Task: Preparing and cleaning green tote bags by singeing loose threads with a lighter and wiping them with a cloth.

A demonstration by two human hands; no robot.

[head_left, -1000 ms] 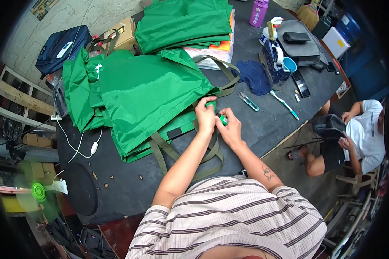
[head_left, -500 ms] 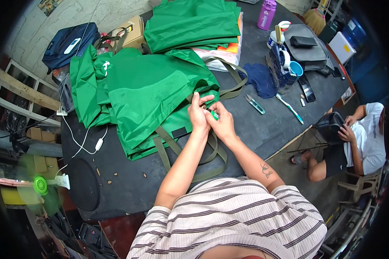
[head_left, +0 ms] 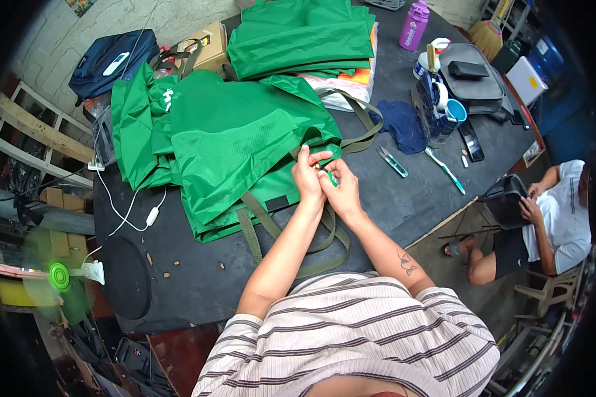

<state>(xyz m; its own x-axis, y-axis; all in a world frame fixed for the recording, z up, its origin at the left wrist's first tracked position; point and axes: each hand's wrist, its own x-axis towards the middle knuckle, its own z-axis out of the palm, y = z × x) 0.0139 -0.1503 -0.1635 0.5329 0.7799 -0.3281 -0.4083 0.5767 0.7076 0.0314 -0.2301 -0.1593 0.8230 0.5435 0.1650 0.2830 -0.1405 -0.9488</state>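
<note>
A large green bag (head_left: 225, 132) of thin, shiny cloth lies creased on the dark table, with olive webbing straps (head_left: 261, 218) along its near side. At the bag's right edge my two hands meet. My left hand (head_left: 308, 173) is closed on the bag's edge, thumb up and fingers bent inward. Pressed against it, my right hand (head_left: 342, 188) pinches a small green object (head_left: 333, 178), mostly covered by the fingers. What lies between the fingertips is largely hidden. Thread snips (head_left: 393, 163) rest to the right of my hands.
Folded green cloth (head_left: 301, 40) is stacked at the back. Rightward are a toothbrush (head_left: 446, 171), phone (head_left: 471, 141), navy cloth (head_left: 400, 124), purple bottle (head_left: 414, 25) and grey bag (head_left: 470, 76). A green fan (head_left: 59, 276) spins at left. Another person (head_left: 543, 218) sits at right, holding a black item.
The whole view has shifted slightly. My hands stay together at the bag's edge, with only small finger movement. The seated person's black item has tilted a little.
</note>
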